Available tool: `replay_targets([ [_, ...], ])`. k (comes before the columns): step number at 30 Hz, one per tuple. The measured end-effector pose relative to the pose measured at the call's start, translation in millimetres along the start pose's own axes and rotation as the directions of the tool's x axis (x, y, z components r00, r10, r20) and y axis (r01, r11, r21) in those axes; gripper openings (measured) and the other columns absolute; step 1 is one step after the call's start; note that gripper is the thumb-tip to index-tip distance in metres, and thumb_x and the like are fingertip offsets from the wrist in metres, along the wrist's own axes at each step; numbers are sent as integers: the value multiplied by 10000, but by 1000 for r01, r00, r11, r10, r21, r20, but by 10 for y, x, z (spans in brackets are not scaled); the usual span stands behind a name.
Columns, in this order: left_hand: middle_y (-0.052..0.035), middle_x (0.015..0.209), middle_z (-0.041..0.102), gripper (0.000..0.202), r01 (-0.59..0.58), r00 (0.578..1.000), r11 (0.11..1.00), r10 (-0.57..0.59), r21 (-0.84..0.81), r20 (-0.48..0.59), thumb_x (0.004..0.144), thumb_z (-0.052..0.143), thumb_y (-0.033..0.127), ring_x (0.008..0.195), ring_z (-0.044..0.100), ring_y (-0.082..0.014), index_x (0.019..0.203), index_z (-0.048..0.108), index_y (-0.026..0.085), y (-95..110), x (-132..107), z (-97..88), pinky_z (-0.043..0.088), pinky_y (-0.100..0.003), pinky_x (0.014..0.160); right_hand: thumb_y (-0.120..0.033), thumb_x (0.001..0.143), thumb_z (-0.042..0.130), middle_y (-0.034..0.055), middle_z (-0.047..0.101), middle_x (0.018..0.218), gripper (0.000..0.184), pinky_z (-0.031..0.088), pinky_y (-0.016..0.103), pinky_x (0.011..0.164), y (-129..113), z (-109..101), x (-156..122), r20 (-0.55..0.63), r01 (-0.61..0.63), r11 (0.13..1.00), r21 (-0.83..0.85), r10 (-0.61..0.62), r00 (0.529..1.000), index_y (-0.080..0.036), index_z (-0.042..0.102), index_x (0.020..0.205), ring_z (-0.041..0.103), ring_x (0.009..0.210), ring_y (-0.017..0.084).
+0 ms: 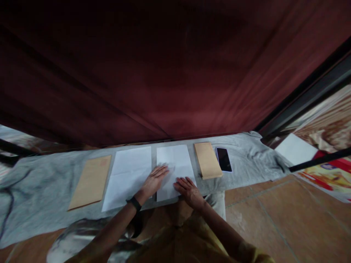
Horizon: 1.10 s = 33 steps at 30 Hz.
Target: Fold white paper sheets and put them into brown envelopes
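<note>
Both of my hands rest on a white stack or sheet of paper [175, 155] in the middle of the cloth-covered surface. My left hand [155, 178] lies across its left edge, fingers stretched out toward the right and slightly blurred. Flat on the lower right part of the same paper is my right hand [189, 191], its fingers extended. Left of it lies another white sheet [128, 175] with faint creases. A brown envelope [90, 180] sits further left. To the right is a stack of brown envelopes [208, 160].
A phone [224, 159] with a dark screen lies right of the envelope stack. Grey cloth [252, 157] covers the narrow surface. A dark red curtain [175, 91] hangs behind it. At the right stand a dark metal frame [315, 84] and a colourful box [329, 175] near the tiled floor [268, 215].
</note>
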<state>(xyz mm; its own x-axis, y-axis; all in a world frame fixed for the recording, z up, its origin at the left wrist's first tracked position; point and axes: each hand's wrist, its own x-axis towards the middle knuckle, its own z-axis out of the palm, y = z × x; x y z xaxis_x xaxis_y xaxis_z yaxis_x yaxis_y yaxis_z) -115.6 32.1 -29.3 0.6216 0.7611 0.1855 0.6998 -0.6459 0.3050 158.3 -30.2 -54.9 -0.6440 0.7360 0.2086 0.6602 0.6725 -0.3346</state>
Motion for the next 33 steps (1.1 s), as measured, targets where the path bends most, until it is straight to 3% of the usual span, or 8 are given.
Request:
replay_targets([
  [3,-58,1559,478,501,-72,995,997,72,-13,66,943,429,102,1493,342,-176,1415,543,224,273,283,132,273,-428,1253,-139,964,532,77,477,1550,545,282,487,1227,-13,-50,37,44,-1,1000,16,0,999,-282,472,1487,413,1439,235],
  [7,-89,1580,442,460,4,993,1000,-5,9,115,1018,394,239,1497,338,-208,1466,492,205,453,652,376,269,-451,1243,-207,953,592,73,473,1553,598,276,474,1230,-26,-113,110,96,-4,999,32,1,995,-297,429,1520,386,1458,241],
  [16,-84,1585,435,479,164,985,986,-163,21,-53,1026,397,361,1513,301,-277,1483,476,239,29,1010,468,234,-555,1235,-143,968,554,54,506,1531,526,332,493,1204,170,-127,-27,17,-29,999,-46,30,999,-318,497,1460,481,1396,230],
  [21,-119,1532,501,449,234,969,971,-238,-53,-65,991,434,284,1463,398,-271,1420,540,204,-139,1131,395,311,-548,1204,-181,981,556,52,495,1541,462,350,527,1189,86,-85,78,6,-89,995,-37,89,996,-333,542,1418,499,1382,252],
  [25,-171,1464,560,421,237,972,968,-235,-89,23,955,497,265,1405,475,-289,1343,606,145,82,836,342,405,-496,1155,-179,973,568,68,498,1536,479,348,531,1188,61,-98,79,-2,-98,995,-22,98,995,-314,533,1431,491,1388,265],
  [28,-123,1482,553,457,134,990,984,-127,-117,63,947,559,358,1401,482,-286,1390,570,246,405,338,354,376,-537,1172,-169,969,560,73,497,1537,514,354,506,1189,69,-144,35,-1,-107,994,1,107,994,-305,499,1461,473,1403,247],
  [31,-122,1554,471,716,88,990,993,-79,-77,117,852,694,407,1440,432,-315,1504,431,277,642,-122,361,312,-587,1200,-177,963,564,69,508,1528,542,358,492,1189,42,-187,27,26,-117,993,33,116,993,-304,472,1482,481,1395,236],
  [33,-106,1572,448,734,97,987,995,-92,-29,133,854,684,331,1456,409,-307,1527,394,284,686,-301,336,302,-583,1210,-166,946,576,66,531,1508,543,365,483,1187,9,-203,35,43,-117,992,53,115,992,-296,493,1467,504,1373,239],
])
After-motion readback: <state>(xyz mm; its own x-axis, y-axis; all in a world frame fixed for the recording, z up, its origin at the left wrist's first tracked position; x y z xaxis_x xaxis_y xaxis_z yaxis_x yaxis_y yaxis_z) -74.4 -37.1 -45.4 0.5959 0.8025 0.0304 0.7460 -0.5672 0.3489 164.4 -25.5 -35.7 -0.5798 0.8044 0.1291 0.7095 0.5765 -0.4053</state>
